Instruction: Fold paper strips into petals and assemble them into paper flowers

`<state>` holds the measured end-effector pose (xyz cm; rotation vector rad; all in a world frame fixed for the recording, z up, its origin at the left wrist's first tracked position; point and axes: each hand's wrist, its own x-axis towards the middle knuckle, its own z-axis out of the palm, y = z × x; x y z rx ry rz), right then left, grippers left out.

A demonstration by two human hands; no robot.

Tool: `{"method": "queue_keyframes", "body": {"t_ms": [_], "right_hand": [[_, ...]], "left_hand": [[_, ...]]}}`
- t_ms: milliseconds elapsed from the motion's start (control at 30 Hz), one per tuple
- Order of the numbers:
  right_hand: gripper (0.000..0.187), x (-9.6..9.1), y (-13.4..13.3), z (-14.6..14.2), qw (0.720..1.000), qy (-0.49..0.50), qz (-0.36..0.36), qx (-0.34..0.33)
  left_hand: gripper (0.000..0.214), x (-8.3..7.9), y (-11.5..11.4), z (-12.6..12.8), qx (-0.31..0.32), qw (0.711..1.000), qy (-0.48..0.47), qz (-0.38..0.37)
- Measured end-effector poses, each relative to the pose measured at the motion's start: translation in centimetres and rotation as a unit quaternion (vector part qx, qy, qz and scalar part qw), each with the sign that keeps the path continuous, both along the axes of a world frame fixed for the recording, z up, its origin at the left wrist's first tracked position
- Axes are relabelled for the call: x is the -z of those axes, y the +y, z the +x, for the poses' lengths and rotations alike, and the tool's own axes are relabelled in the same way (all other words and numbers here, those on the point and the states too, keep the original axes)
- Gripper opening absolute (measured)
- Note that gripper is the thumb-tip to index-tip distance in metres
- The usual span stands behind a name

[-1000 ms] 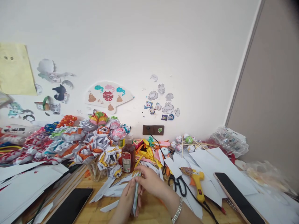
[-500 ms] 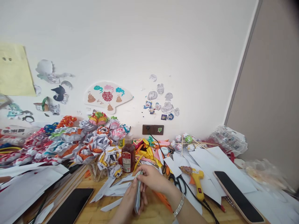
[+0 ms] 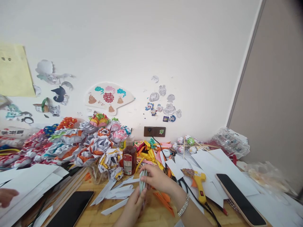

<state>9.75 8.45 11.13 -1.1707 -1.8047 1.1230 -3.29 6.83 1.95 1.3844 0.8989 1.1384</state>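
Your right hand and left hand meet at the near centre of a cluttered wooden table. Between them stands a thin upright stack of folded white paper strips. Your right fingers pinch its top, and your left fingers press together around its lower part.

Loose white paper strips lie just left of the stack, and orange paper scraps lie just right of it. Directly beyond the stack stands a brown plastic bottle with a red label, filled with dark liquid. Left of the bottle, a clear glass jar sits under a heap of folded paper flowers; what is inside the jar is unclear.

A yellow hot glue gun lies to the right of your wrist, with a black smartphone further right. Another black slab-shaped device lies near left. A crumpled clear plastic bag sits far right, its contents too small to tell. Another person's hand shows at the left edge.
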Motion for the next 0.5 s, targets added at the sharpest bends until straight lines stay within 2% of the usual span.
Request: {"method": "queue_keyframes", "body": {"t_ms": [333, 433, 500], "right_hand": [[0.014, 0.0, 0.1, 0.4, 0.999, 0.024, -0.021, -0.009], [0.015, 0.2, 0.2, 0.0, 1.0, 0.025, -0.015, 0.006], [0.015, 0.3, 0.1, -0.4, 1.0, 0.02, -0.006, 0.018]], "left_hand": [[0.067, 0.3, 0.2, 0.1, 0.02, 1.0, 0.014, 0.006], [0.07, -0.1, 0.2, 0.0, 0.007, 1.0, 0.026, 0.009], [0.065, -0.7, 0.0, -0.3, -0.002, 0.999, 0.043, 0.029]]}}
